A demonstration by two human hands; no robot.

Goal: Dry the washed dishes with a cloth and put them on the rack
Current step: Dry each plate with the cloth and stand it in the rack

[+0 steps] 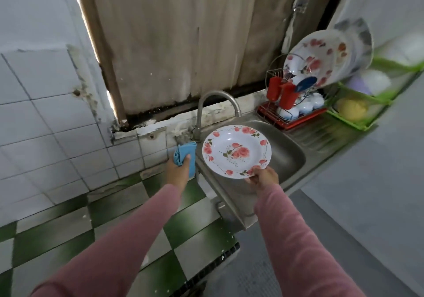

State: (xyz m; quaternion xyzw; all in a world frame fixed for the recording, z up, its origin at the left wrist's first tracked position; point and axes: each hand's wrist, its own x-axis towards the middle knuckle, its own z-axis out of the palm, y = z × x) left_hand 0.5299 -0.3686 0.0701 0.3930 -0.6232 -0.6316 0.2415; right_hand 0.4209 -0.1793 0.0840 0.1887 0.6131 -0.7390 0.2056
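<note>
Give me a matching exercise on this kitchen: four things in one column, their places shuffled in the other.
Things
1. blue cloth
2. rose plate
3. red cups
4. tap

Places
A. on the dish rack
B. gripped in the left hand
C. at the back edge of the sink
D. held by its rim in the right hand

Pairs: 1-B, 2-D, 3-A, 4-C

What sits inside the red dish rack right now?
The red dish rack holds floral plates standing on top, two red cups, a blue item and white bowls below. The cups and plates cover whatever lies behind them.
</note>
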